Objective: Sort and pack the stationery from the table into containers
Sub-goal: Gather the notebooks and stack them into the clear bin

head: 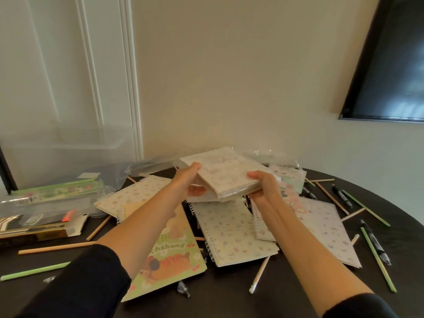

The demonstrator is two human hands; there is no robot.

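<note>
A stack of pale, plastic-wrapped notebooks (226, 177) is lifted above the dark round table (229, 299). My left hand (189, 180) grips the stack's left edge and my right hand (263, 187) grips its right edge. Under it lie several spiral notebooks: a patterned white one (231, 232), a green cartoon one (169, 260), a cream one (130, 196) and a pale lilac one (328, 230). Wooden pencils (55, 247), green pencils (376, 258) and black pens (341, 195) are scattered around.
A clear plastic bin (66, 145) stands at the back left, with a clear pencil case (57, 193) and a gold-edged box (41, 228) in front of it. Crumpled clear wrap (273, 156) lies at the back. A dark wall screen (390, 65) hangs at the right.
</note>
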